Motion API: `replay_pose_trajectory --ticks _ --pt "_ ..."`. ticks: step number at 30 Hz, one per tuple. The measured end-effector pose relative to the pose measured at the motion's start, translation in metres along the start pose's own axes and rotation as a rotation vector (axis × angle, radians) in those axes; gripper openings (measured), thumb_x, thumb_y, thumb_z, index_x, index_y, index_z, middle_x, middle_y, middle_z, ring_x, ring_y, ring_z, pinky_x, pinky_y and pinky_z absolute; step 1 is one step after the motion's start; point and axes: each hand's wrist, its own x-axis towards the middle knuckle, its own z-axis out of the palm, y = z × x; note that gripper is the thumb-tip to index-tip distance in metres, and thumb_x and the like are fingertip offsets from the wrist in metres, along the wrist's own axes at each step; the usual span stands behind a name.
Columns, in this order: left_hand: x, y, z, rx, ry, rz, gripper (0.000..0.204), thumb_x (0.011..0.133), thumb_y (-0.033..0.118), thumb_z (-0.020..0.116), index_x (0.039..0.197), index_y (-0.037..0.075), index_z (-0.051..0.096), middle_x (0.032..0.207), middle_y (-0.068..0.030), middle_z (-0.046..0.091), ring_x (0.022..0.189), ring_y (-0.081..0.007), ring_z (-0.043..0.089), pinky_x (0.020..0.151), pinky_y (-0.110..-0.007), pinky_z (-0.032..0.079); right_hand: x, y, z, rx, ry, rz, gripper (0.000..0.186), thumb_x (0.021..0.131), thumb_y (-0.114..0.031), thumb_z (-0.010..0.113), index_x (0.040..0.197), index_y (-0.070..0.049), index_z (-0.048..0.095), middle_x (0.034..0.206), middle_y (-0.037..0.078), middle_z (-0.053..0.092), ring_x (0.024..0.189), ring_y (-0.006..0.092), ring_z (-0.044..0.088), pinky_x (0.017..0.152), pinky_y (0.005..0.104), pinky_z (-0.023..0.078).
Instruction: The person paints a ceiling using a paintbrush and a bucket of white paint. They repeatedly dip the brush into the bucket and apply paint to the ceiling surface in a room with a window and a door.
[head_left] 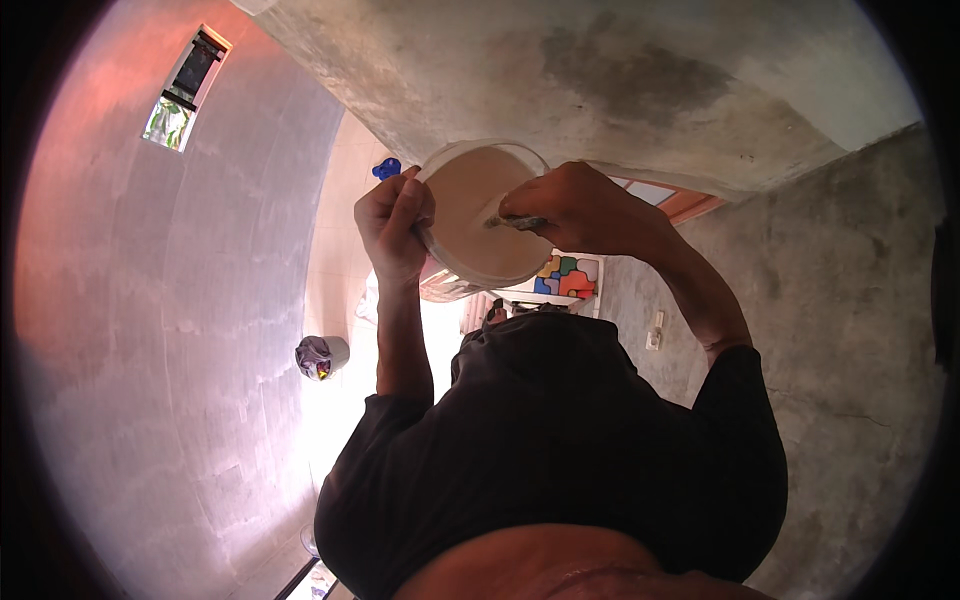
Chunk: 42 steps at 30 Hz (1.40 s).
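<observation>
while your left hand point(395, 215) clasps the rim of the pale round tub point(498, 282) before you and your right hand point(570, 208) grasps a small greyish item, kind unclear point(522, 222), over it, a one-sided hold could let the tub tip, likely spilling its contents.

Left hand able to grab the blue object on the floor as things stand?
Probably not: the left hand is gripping the rim of the round tub, and the blue object looks well below it, down on the floor.
</observation>
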Motion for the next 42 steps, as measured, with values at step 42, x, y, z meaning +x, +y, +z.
replay_pose_trajectory --ticks 42 --pt "-0.016 -0.007 -0.006 0.061 0.192 0.058 0.032 0.095 0.015 0.048 0.068 -0.002 0.051 0.060 -0.0058 0.050 0.054 -0.0098 0.042 0.052 -0.024 0.031 -0.011 0.002 0.044 0.410 0.554 0.189 0.026 0.079 -0.006 0.072 0.103 0.002 0.065 0.086 0.012 0.071 0.077 0.0185 0.070 0.062 0.0280 0.054"
